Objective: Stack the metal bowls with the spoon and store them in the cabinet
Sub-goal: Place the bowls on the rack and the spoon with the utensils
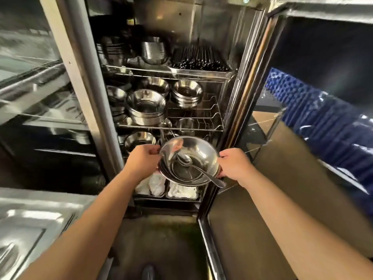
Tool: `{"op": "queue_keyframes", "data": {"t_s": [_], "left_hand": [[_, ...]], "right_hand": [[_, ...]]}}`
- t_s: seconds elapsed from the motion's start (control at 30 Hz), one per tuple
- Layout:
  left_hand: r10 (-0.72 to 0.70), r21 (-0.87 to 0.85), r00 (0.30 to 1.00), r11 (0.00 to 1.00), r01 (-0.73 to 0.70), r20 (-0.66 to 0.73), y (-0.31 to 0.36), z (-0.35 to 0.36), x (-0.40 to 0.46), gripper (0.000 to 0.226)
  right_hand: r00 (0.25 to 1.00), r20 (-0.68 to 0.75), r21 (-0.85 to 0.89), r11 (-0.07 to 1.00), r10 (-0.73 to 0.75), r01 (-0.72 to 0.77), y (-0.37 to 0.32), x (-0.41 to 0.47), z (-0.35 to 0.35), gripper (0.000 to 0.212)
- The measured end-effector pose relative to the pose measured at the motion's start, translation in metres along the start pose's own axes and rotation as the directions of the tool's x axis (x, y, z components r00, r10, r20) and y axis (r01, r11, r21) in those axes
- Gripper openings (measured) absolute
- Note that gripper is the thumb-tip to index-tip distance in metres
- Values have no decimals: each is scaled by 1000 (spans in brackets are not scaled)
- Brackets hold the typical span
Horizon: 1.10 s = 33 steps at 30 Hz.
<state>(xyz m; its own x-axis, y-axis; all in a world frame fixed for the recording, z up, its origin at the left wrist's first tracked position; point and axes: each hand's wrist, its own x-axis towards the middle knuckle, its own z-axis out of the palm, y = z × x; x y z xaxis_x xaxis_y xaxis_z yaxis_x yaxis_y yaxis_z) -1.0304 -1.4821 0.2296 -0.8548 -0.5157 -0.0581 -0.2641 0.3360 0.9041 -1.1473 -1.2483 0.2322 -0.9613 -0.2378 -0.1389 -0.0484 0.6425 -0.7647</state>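
Observation:
I hold a stack of metal bowls (199, 150) in front of the open cabinet (217, 57), level with its lower shelf. My left hand (142, 158) grips the stack's left rim and my right hand (234, 164) grips its right rim. A metal spoon (194, 165) lies in the top bowl, with its handle sticking out over the near right rim. Just behind my left hand a single metal bowl (139, 139) sits on the lower shelf.
Wire shelves above carry more bowl stacks (146, 106), a stack at the right (186, 93) and a tray of dark chopsticks (199, 58). The cabinet door (248, 81) stands open at the right. White trays (182, 191) lie at the bottom. A steel counter (30, 223) is at the near left.

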Motion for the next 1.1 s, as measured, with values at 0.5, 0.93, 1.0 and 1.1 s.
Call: {"op": "queue_keyframes", "data": {"t_s": [0.5, 0.93, 1.0, 1.1], "left_hand": [[79, 64, 961, 993, -99, 265, 35, 26, 274, 16], [43, 277, 987, 957, -86, 158, 27, 102, 358, 32], [15, 278, 991, 959, -51, 131, 23, 110, 369, 31], [-18, 289, 993, 957, -15, 113, 15, 117, 380, 29]], "right_hand": [[965, -155, -23, 975, 214, -220, -63, 207, 5, 14], [963, -101, -84, 963, 249, -258, -54, 302, 8, 27], [959, -92, -116, 954, 268, -278, -53, 312, 14, 28], [955, -114, -199, 935, 274, -293, -54, 322, 22, 31]]}}
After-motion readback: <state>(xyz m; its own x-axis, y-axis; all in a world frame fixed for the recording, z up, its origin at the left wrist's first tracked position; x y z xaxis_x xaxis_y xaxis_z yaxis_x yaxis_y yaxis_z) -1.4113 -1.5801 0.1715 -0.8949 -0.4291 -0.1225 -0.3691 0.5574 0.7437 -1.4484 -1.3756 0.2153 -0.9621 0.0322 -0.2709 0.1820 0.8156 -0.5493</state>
